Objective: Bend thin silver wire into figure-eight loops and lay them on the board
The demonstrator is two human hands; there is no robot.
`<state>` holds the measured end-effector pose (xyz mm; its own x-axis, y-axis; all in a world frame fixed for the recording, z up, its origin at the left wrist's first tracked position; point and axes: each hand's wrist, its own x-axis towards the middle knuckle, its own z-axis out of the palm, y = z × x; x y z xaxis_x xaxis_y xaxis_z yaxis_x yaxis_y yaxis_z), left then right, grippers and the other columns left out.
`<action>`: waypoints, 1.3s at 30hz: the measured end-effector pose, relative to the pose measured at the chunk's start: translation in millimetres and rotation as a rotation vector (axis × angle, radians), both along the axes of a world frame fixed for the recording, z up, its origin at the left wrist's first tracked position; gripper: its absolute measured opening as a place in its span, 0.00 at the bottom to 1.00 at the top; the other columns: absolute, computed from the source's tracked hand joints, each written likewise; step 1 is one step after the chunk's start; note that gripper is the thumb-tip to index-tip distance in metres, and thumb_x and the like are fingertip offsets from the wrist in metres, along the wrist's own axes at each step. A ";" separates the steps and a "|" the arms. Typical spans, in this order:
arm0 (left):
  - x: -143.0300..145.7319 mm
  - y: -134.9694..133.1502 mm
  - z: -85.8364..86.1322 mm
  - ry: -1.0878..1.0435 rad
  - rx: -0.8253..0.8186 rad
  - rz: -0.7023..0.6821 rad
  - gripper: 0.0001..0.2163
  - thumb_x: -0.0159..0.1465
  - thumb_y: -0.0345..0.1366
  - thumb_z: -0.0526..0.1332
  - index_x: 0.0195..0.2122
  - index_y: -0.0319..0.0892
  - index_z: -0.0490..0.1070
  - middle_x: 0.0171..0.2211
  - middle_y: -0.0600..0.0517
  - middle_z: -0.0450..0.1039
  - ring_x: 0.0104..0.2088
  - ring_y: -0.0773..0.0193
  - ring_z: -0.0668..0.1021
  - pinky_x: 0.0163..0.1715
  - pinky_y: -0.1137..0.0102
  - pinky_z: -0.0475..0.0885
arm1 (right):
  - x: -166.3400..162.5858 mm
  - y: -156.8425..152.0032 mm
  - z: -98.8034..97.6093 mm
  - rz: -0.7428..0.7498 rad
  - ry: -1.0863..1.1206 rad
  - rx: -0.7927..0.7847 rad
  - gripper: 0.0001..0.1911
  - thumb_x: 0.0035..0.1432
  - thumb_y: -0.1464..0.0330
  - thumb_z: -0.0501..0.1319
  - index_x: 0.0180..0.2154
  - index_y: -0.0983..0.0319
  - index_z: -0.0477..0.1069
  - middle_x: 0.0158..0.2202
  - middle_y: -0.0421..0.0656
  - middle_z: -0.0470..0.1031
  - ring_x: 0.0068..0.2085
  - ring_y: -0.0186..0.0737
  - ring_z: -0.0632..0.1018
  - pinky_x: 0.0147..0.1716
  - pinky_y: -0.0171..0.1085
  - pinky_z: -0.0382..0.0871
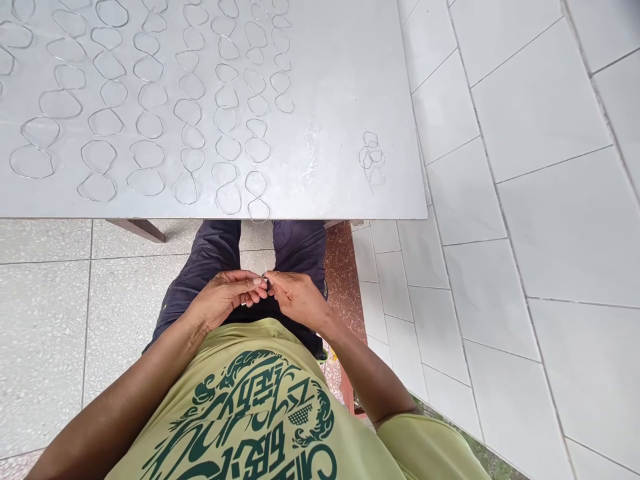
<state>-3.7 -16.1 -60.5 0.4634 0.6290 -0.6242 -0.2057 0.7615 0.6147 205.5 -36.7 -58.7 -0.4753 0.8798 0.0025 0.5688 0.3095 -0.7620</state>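
My left hand (226,298) is closed in a pinch over my lap, its thumb and fingers on a thin wire (266,268) that curves up faintly above the fingertips. Right against it, my right hand (299,301) is closed too, its fingertips meeting the left ones at the wire. A small dark object (269,285) shows between the two hands, mostly covered by the right fingers; its kind cannot be made out. Beyond the hands, many figure-eight wire pieces (257,188) lie in columns on the grey table (340,87); the nearest one overhangs the front edge slightly.
A small tangle of looped wire (371,157) lies near the table's right corner. A white tiled wall (480,267) rises close on the right. Below are a speckled floor (45,320), a table leg (137,229) and a reddish strip (345,280) beside my legs.
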 end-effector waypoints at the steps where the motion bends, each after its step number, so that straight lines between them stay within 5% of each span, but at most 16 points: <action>1: -0.1 -1.1 -0.1 0.004 -0.003 -0.003 0.13 0.55 0.43 0.78 0.34 0.38 0.85 0.32 0.45 0.83 0.29 0.65 0.79 0.29 0.71 0.71 | -0.1 0.6 1.5 0.022 -0.023 -0.006 0.12 0.69 0.78 0.52 0.39 0.61 0.71 0.32 0.41 0.76 0.33 0.36 0.76 0.39 0.33 0.69; 5: -0.3 -3.0 -4.1 0.016 0.015 -0.006 0.14 0.56 0.44 0.78 0.34 0.38 0.85 0.33 0.44 0.83 0.30 0.65 0.79 0.30 0.71 0.72 | 0.1 2.9 3.5 0.069 -0.095 -0.029 0.12 0.66 0.80 0.52 0.37 0.61 0.69 0.31 0.40 0.74 0.32 0.36 0.75 0.38 0.33 0.67; 9: 0.2 -1.6 -8.3 0.006 0.047 0.034 0.15 0.57 0.45 0.77 0.37 0.38 0.85 0.35 0.44 0.84 0.31 0.65 0.80 0.33 0.71 0.74 | -0.2 3.5 1.4 -0.050 -0.012 -0.097 0.12 0.71 0.75 0.53 0.45 0.61 0.74 0.36 0.42 0.79 0.33 0.36 0.78 0.38 0.34 0.69; 13: 1.5 1.4 -8.2 -0.032 0.050 0.124 0.13 0.59 0.43 0.77 0.38 0.39 0.85 0.34 0.46 0.83 0.32 0.65 0.80 0.35 0.70 0.76 | -6.5 2.1 -3.2 -0.296 0.294 -0.308 0.14 0.72 0.64 0.58 0.55 0.60 0.74 0.35 0.41 0.80 0.31 0.36 0.80 0.34 0.34 0.73; 19: 1.5 4.1 -7.9 -0.051 0.043 0.138 0.13 0.59 0.43 0.77 0.38 0.39 0.85 0.34 0.46 0.83 0.32 0.66 0.80 0.35 0.72 0.75 | -15.7 2.3 -12.0 -0.457 0.735 -0.548 0.16 0.70 0.55 0.61 0.41 0.61 0.78 0.34 0.43 0.79 0.32 0.36 0.79 0.26 0.32 0.71; 29: 1.4 5.4 -8.5 0.096 0.144 0.072 0.15 0.58 0.46 0.76 0.34 0.38 0.84 0.29 0.49 0.80 0.27 0.68 0.75 0.28 0.73 0.70 | -22.6 -0.1 -11.0 -0.531 0.574 -0.443 0.14 0.66 0.58 0.64 0.37 0.62 0.78 0.26 0.38 0.74 0.23 0.30 0.70 0.24 0.32 0.66; 39: -4.3 6.6 -8.6 0.077 0.183 0.000 0.13 0.61 0.45 0.74 0.32 0.39 0.82 0.28 0.50 0.79 0.27 0.68 0.75 0.28 0.73 0.69 | -17.6 -3.9 -16.7 -0.408 0.508 -0.401 0.14 0.70 0.60 0.61 0.37 0.62 0.77 0.29 0.40 0.76 0.26 0.32 0.74 0.27 0.32 0.69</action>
<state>-8.0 -9.5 -69.1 0.4184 0.7353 -0.5331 -0.1529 0.6356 0.7567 187.9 -40.7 -75.4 -0.1384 0.9649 -0.2230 0.1286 -0.2058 -0.9701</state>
